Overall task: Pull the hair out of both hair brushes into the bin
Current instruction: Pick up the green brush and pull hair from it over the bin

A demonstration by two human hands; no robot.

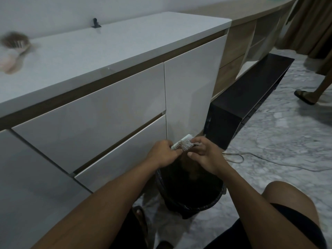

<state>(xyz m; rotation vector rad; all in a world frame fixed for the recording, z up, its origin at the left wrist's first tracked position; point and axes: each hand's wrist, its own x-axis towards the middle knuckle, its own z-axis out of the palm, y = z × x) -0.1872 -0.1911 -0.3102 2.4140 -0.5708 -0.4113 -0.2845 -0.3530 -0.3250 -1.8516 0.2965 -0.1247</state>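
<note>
Second brush, hair-matted, lay blurred on the white countertop. Left hand was clamped on the white brush, held directly over the black-lined bin; right hand pinched at its bristles. The brush appeared light and rigid, the hair soft and clingy; best gripped by the frame.

Both hands on white brush above bin
</note>
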